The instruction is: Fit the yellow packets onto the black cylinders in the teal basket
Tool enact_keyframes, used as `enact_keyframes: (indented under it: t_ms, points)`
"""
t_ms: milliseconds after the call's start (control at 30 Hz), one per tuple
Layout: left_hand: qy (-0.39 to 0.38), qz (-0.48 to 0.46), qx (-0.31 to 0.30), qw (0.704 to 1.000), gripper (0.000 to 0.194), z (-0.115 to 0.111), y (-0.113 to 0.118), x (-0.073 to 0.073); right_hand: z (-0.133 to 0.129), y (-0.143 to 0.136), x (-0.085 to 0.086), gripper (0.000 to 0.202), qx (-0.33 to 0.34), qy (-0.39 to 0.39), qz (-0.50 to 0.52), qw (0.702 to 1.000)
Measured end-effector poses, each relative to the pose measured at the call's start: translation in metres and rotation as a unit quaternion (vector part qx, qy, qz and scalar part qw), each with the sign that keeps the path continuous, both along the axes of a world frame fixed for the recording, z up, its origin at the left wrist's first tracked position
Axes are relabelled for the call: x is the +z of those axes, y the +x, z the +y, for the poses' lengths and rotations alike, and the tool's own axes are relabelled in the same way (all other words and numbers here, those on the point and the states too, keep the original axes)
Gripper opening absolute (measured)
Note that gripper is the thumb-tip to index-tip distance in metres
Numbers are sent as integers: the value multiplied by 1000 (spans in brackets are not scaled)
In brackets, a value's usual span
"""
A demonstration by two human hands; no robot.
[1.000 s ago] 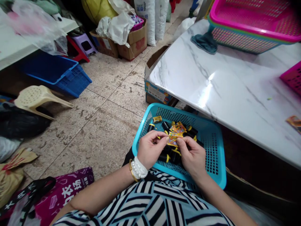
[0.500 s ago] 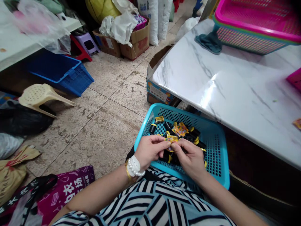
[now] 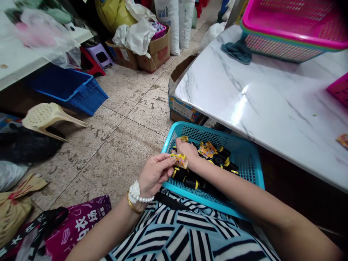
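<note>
Just below the centre of the frame, the left hand point(image 3: 156, 172) pinches a small, flat, yellow-and-orange printed piece point(image 3: 180, 161) between thumb and forefinger, holding it up over the near left part of a turquoise perforated plastic basket point(image 3: 260, 174). Its other fingers curl in below. A white beaded bracelet point(image 3: 146, 199) and a gold-coloured bangle point(image 3: 131, 204) circle that wrist.

The right hand point(image 3: 187, 150) reaches across the basket to its upper left corner, fingers pointing down among the contents; whether they grip anything cannot be told. A small yellow printed item point(image 3: 185, 138) lies just beside them. Short black cylinders with yellow bands point(image 3: 191, 183) lie tumbled over the basket's floor, and more flat printed pieces point(image 3: 208, 149) rest on them near the middle.

At the right of the frame stands a white marble-patterned table point(image 3: 272, 98), with a pink plastic basket point(image 3: 296, 36) stacked on others at upper right and a crumpled dark teal cloth point(image 3: 237, 52) beside the stack.
</note>
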State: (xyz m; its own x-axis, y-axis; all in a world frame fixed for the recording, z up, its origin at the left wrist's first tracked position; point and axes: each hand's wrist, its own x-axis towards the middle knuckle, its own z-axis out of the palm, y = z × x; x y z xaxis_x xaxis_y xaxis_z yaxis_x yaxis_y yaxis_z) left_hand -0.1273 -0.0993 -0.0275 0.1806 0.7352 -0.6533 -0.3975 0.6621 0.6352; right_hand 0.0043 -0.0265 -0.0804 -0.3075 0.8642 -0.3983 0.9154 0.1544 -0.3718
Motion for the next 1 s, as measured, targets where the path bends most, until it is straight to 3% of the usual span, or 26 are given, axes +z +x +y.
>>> enact_keyframes:
  t_ms: [100, 200, 267, 333, 400, 467, 733, 867, 1000]
  points:
    - [0, -13, 29, 999, 36, 2, -3, -1, -7, 14, -2, 36, -6, 11, 51, 999]
    - [2, -17, 41, 999, 35, 4, -3, -3, -13, 45, 4, 42, -66, 29, 217, 973]
    - [-1, -22, 43, 999, 32, 5, 0, -4, -18, 67, 14, 35, -135, -16, 349, 927]
    - [-9, -34, 43, 998, 27, 7, 5, -5, -26, 82, 28, 36, -208, -94, 458, 859]
    - [-19, -55, 36, 998, 22, 11, 11, -6, -36, 90, 42, 38, -256, -123, 528, 801]
    - [-26, -83, 28, 996, 19, 16, 18, -5, -46, 91, 50, 37, -272, -109, 560, 775]
    - [-35, -137, 21, 990, 12, 24, 32, -6, -60, 84, 49, 23, -275, 50, 519, 808]
    - [-30, -133, 30, 990, 10, 27, 33, -10, -65, 84, 53, 26, -247, 66, 501, 827]
    - [-37, -136, 20, 990, 12, 27, 36, -12, -68, 83, 55, 24, -263, 53, 489, 830]
